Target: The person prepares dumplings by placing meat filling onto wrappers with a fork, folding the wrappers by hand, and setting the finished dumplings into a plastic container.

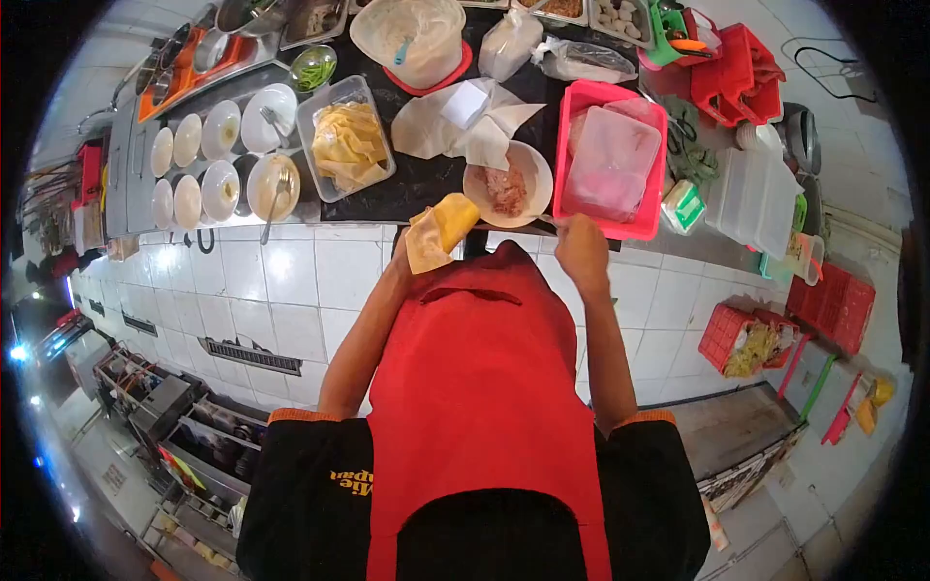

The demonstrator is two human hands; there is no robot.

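My left hand (401, 254) is closed around a floppy stack of yellow wonton wrappers (448, 225), held in front of the counter edge and mostly covering the fingers. Just right of the wrappers stands a white bowl (477, 205) with pinkish minced meat (507, 190) inside. Beside the bowl, my right hand (583, 254) is closed on a thin utensil (546, 219) that points toward the bowl's rim; its working end is too small to make out. More yellow wrappers (347, 143) lie in a clear plastic tub (308, 126) at the left.
A pink basin (635, 229) with a lidded clear box stands right of the bowl. Behind are white paper (426, 121) and a large white tub (407, 39). Several bowls (221, 189) line the left counter. Clear boxes (756, 198) sit at the right.
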